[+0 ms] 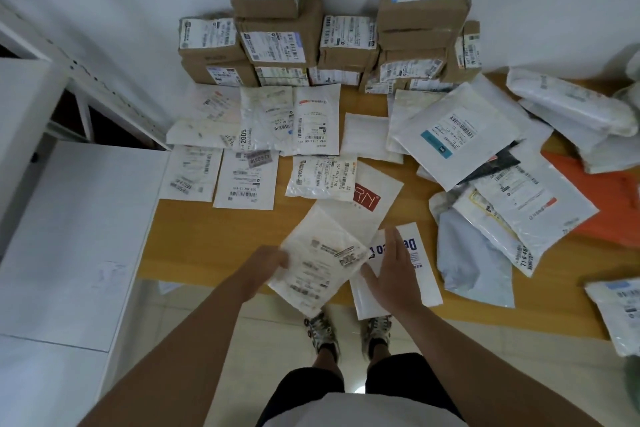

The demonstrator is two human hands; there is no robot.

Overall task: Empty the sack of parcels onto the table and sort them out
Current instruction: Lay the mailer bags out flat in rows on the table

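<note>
White mailer (320, 262) gripped by left hand (268, 265), right hand (393, 274) open

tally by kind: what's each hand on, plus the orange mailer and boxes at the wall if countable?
White mailer gripped by left hand: 1
White mailer with blue print under right hand: 1
Orange mailer: 1
Cardboard boxes stacked at the wall: overlapping, exact count unclear
Total counted: 3
</note>
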